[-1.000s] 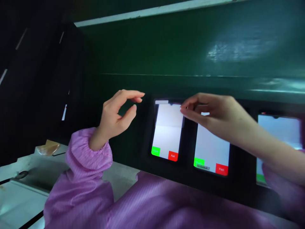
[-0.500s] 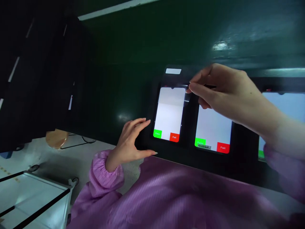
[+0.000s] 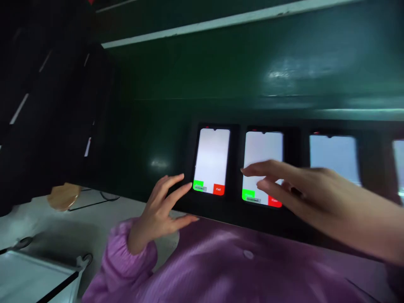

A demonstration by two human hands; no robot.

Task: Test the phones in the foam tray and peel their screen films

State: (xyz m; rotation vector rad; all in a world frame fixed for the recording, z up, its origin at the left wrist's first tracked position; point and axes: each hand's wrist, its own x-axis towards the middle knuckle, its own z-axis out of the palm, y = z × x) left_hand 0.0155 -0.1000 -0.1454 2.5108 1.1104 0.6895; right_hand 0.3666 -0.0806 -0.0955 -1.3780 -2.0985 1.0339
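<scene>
A: Which hand is closer to the lit phones?

B: The right hand (image 3: 293, 189). It is held in front of the second phone (image 3: 263, 168), fingers spread and loosely extended, gripping nothing. Its fingertips (image 3: 244, 170) point left, toward the gap between that phone and the first phone (image 3: 211, 161).

A: And the left hand (image 3: 164, 208)?

B: Lower and to the left, also open and empty. Its fingers reach up and right toward the bottom left corner of the first phone, near the green button (image 3: 198, 184), but I cannot tell whether they touch the black fixture panel (image 3: 235, 210) or stop just short of it.

A: How do the phones lie?

B: Upright in the fixture, long axis running nearly vertical, side by side in a row. Each shows a white screen with a green button at bottom left and a red button (image 3: 219, 189) at bottom right. A third phone (image 3: 333, 155) stands farther right, beyond the right wrist.

A: So from the right hand, where is the first phone?

B: To the left and slightly up, just past the fingertips. The second phone's lower part is partly hidden behind that hand. From the left hand, the first phone lies up and right.

A: Anything else nearby?

B: A white desk (image 3: 94, 210) at the left, and the purple sleeve (image 3: 132, 261) across the bottom.
</scene>
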